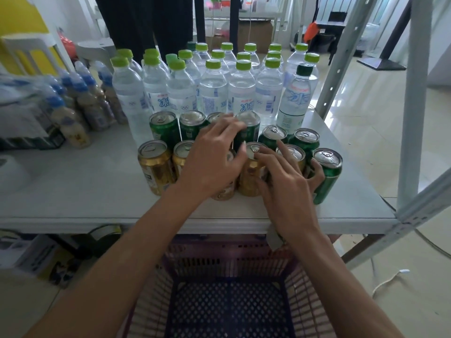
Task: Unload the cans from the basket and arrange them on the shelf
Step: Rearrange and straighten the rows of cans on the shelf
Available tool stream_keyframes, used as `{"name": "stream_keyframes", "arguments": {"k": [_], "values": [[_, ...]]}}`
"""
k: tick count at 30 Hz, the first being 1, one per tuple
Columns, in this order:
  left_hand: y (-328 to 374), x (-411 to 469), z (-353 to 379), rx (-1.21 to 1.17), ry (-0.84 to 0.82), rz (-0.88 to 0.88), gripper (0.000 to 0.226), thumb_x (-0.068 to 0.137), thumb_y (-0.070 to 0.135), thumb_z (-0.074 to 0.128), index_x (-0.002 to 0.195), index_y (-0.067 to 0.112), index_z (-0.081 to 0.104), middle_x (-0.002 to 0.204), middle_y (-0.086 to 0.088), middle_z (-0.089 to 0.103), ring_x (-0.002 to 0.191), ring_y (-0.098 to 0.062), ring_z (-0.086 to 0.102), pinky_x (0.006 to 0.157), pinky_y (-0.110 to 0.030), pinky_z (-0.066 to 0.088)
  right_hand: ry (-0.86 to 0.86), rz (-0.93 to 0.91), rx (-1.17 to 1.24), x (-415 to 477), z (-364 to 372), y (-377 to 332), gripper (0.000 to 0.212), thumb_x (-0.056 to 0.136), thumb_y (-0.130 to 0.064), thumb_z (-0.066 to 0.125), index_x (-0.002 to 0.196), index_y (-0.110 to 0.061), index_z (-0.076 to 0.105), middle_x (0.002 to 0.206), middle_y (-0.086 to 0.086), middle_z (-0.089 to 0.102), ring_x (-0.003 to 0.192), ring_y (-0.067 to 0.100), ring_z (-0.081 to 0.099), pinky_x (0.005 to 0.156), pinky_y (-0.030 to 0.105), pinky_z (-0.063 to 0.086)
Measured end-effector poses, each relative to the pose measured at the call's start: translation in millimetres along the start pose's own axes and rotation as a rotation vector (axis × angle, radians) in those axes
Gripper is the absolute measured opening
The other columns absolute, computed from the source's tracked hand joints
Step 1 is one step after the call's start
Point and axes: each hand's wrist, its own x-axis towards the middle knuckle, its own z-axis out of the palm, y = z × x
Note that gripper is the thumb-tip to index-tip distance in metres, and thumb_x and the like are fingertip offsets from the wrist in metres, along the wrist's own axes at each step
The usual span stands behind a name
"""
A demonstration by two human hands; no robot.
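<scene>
Head view: the cans are found standing upright on the shelf (73,186) in two rows, green cans (166,128) mostly behind and gold cans (155,167) in front, packed close against the water bottles (212,93), apparently so that space is saved and like is kept with like. The basket (305,276) is seen below the shelf edge; no cans are visible on its exposed floor, so unloading is judged nearly or fully done. The left hand (214,154) is laid over the middle of the rows, fingers spread and released, touching a rear green can (249,125). The right hand (285,181) is spread over two gold cans, with its outer fingers (317,172) bent against the side of the end green can (328,172); nothing is grasped outright. Both hands are judged to be squaring the rows, not lifting.
</scene>
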Motion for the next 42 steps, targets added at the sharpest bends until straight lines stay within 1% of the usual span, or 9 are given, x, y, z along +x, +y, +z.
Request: {"name": "stream_keyframes", "arguments": {"k": [3, 8, 16, 22, 28, 31, 37, 40, 42], "values": [[4, 40, 2, 0.06, -0.037, -0.053, 0.039, 0.096, 0.025, 0.056, 0.133, 0.013, 0.061, 0.14, -0.003, 0.059, 0.137, -0.021, 0.048, 0.116, -0.037, 0.036, 0.034, 0.004, 0.083, 3, 3, 5, 0.016, 0.098, -0.023, 0.064, 0.114, -0.024, 0.068, 0.132, -0.01, 0.068, 0.148, 0.012, 0.04, 0.113, 0.068, 0.017], [1, 81, 10, 0.102, -0.345, -0.119, 0.044, 0.099, 0.036, 0.058, 0.138, 0.016, 0.058, 0.135, -0.006, 0.063, 0.122, -0.026, 0.059, 0.104, -0.044, 0.046, 0.046, 0.014, 0.123, 7, 5, 9, 0.017, 0.1, -0.019, 0.061, 0.115, -0.024, 0.068, 0.127, -0.011, 0.07, 0.145, 0.009, 0.043, 0.111, 0.067, 0.019], [-3, 75, 2, 0.051, -0.387, -0.05, 0.042, 0.1, 0.031, 0.057, 0.141, 0.021, 0.056, 0.131, -0.009, 0.066, 0.117, -0.027, 0.061, 0.101, -0.034, 0.044, 0.036, 0.017, 0.126, 7, 5, 11, 0.016, 0.101, -0.023, 0.059, 0.115, -0.025, 0.067, 0.128, -0.013, 0.07, 0.145, 0.006, 0.043, 0.111, 0.068, 0.018], [-5, 78, -3, 0.012, -0.464, -0.071, 0.039, 0.1, 0.03, 0.055, 0.139, 0.027, 0.056, 0.117, -0.005, 0.067, 0.1, -0.019, 0.059, 0.084, -0.025, 0.04, 0.04, 0.008, 0.141, 8, 6, 10, 0.014, 0.101, -0.022, 0.059, 0.112, -0.022, 0.067, 0.127, -0.012, 0.071, 0.146, 0.008, 0.041, 0.114, 0.065, 0.019], [2, 76, 4, 0.035, -0.395, -0.07, 0.05, 0.098, 0.032, 0.06, 0.144, 0.016, 0.052, 0.133, -0.01, 0.065, 0.118, -0.024, 0.062, 0.097, -0.031, 0.046, 0.075, -0.005, 0.181, 16, -7, 13, 0.022, 0.102, -0.025, 0.059, 0.121, -0.018, 0.07, 0.135, -0.008, 0.067, 0.148, 0.01, 0.037, 0.121, 0.052, 0.021], [-3, 77, 4, 0.0, -0.429, -0.073, 0.046, 0.097, 0.029, 0.061, 0.142, 0.019, 0.055, 0.13, -0.01, 0.065, 0.113, -0.024, 0.063, 0.094, -0.032, 0.046, 0.155, 0.15, 0.14, 32, -25, 28, 0.026, 0.1, -0.025, 0.061, 0.124, -0.021, 0.071, 0.139, -0.008, 0.064, 0.146, 0.006, 0.038, 0.122, 0.044, 0.021], [1, 76, -9, -0.028, -0.48, -0.074, 0.051, 0.096, 0.03, 0.064, 0.145, 0.024, 0.051, 0.132, -0.009, 0.064, 0.103, -0.012, 0.056, 0.09, -0.026, 0.04, 0.035, 0.336, 0.039, 32, -30, 49, 0.036, 0.103, -0.032, 0.053, 0.136, -0.025, 0.065, 0.148, -0.007, 0.056, 0.151, 0.014, 0.033, 0.121, 0.044, 0.022], [0, 59, -27, 0.046, -0.341, -0.093, 0.046, 0.097, 0.033, 0.063, 0.141, 0.025, 0.055, 0.137, -0.006, 0.063, 0.104, -0.019, 0.066, 0.089, -0.02, 0.041, 0.055, 0.32, 0.05, 31, -34, 47, 0.033, 0.103, -0.025, 0.052, 0.133, -0.026, 0.067, 0.147, -0.006, 0.058, 0.149, 0.016, 0.036, 0.121, 0.046, 0.024], [-6, 32, -44, 0.081, -0.122, -0.132, 0.033, 0.096, 0.025, 0.064, 0.129, 0.022, 0.065, 0.13, -0.002, 0.067, 0.089, -0.022, 0.071, 0.082, -0.018, 0.049, 0.095, 0.292, 0.055, 30, -39, 45, 0.035, 0.1, -0.015, 0.052, 0.128, -0.027, 0.07, 0.144, -0.009, 0.059, 0.148, 0.013, 0.037, 0.119, 0.048, 0.022]]}}
